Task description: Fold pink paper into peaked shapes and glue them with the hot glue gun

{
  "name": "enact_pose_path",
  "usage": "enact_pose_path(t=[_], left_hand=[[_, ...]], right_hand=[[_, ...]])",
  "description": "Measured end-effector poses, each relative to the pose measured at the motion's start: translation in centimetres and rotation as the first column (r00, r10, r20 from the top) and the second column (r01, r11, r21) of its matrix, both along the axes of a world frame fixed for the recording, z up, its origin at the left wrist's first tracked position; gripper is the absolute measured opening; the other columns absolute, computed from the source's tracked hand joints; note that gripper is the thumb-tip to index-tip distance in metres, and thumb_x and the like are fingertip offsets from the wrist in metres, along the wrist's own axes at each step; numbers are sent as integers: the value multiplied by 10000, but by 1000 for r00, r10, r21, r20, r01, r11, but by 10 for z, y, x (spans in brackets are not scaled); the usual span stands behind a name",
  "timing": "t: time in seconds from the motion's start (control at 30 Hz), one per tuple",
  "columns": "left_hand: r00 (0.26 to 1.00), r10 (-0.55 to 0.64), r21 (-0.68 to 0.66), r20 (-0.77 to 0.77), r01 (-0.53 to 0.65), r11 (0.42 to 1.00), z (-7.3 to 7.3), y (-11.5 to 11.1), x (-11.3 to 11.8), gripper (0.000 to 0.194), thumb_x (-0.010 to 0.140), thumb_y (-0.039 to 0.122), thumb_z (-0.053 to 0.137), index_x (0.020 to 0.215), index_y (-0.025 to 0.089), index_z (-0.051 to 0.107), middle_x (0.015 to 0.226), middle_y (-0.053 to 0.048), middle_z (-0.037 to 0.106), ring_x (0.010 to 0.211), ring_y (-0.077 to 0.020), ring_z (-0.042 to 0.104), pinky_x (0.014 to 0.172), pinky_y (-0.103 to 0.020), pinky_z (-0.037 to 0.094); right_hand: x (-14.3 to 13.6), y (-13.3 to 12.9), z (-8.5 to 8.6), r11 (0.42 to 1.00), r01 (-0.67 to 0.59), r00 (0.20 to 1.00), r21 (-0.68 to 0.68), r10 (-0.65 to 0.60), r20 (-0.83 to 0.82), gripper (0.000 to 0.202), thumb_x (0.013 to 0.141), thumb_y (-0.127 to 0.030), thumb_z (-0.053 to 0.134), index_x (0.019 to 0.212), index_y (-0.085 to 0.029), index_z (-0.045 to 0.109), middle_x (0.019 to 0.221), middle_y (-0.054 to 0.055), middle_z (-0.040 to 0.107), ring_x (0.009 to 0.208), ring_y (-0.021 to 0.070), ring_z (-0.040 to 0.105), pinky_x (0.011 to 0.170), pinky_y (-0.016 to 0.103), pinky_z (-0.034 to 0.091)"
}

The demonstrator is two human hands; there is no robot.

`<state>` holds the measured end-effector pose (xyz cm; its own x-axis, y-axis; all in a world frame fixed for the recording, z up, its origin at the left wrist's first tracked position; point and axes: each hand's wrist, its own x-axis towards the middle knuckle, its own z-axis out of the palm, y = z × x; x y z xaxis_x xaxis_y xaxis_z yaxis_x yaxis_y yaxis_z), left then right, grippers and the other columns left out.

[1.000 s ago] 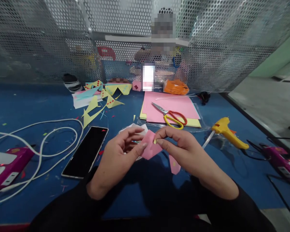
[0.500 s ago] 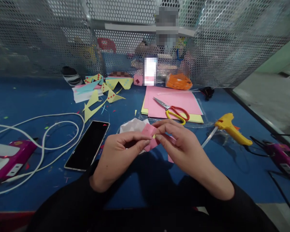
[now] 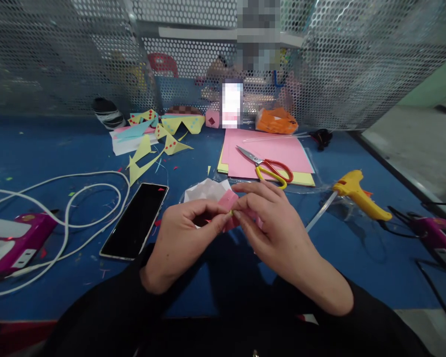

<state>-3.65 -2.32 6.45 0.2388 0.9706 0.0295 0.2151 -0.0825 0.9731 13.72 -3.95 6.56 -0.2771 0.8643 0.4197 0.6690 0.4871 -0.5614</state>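
Observation:
My left hand [image 3: 184,240] is closed in a pinch on a small piece of pink paper [image 3: 228,198], partly hidden behind my fingers. Thumb and fingers of my right hand [image 3: 280,225] pinch a tiny yellow scrap [image 3: 231,212] against the pink piece, right beside my left thumb tip. Crumpled white paper [image 3: 204,190] lies just behind my hands. Scissors [image 3: 269,168] with one red and one yellow handle rest beyond my right hand on stacked pink paper sheets [image 3: 282,148].
A phone [image 3: 136,220] lies left of my hands, near a looped white cable [image 3: 92,188] and a purple power strip [image 3: 33,243]. At right stands a yellow glue gun [image 3: 360,193]. Yellow paper cut-outs [image 3: 184,124] and an orange packet [image 3: 277,121] sit by the perforated metal screen [image 3: 193,59].
My right fingertips have moved left with the yellow scrap, up to my left thumb, and now cover more of the pink paper. The view has shifted slightly.

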Motion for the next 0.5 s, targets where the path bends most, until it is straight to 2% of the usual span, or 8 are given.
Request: enact_pose_path(t=[0.2, 0.5], left_hand=[[1000, -7, -11, 24, 7, 1000, 1, 1, -2, 105, 804, 271, 729, 786, 177, 769, 721, -19, 769, 652, -145, 710, 616, -206, 574], [990, -9, -70, 139, 18, 997, -1, 1, -1, 71, 799, 259, 762, 814, 190, 770, 711, 5, 775, 644, -116, 726, 640, -165, 581]], right_hand=[[4, 1, 1, 997, 19, 990, -71, -29, -139, 145, 937, -184, 544, 841, -225, 644, 1153, 72, 721, 1167, 206, 627, 1034, 443, 416], [2, 4, -1, 981, -4, 951, -192, -56, -305, 78, 861, -170, 652, 821, -229, 685, 1142, 63, 716, 1136, 212, 636, 991, 428, 459]])
